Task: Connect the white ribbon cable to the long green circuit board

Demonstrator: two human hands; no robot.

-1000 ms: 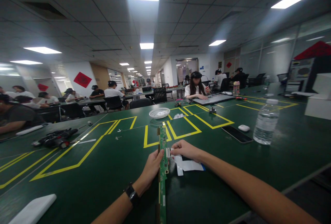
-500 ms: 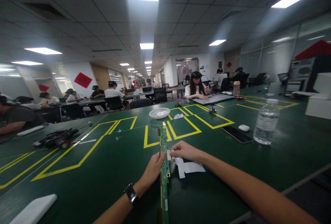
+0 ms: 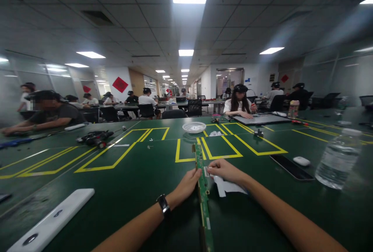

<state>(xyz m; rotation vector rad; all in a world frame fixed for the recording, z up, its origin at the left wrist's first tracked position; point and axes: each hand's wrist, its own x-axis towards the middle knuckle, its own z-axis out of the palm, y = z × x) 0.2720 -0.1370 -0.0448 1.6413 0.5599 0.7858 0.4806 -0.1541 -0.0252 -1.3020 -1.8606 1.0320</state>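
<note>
A long, narrow green circuit board stands lengthwise in front of me, its far end pointing away over the table. My left hand, with a watch at the wrist, grips the board's left edge about midway along. On the other side, my right hand pinches the end of a white flat ribbon cable close to a pale connector on the board's right edge. The cable's folded length hangs below that hand. Whether its end sits inside the connector I cannot tell, since the fingers cover it.
On the green table lie a white oblong device, a black phone, a white earbud case, a water bottle, a white basket and a dark tool. Co-workers sit opposite and to the left.
My view has turned left, so the whole scene sits further right. Both hands keep their hold on the board and the cable, in nearly the same position relative to each other.
</note>
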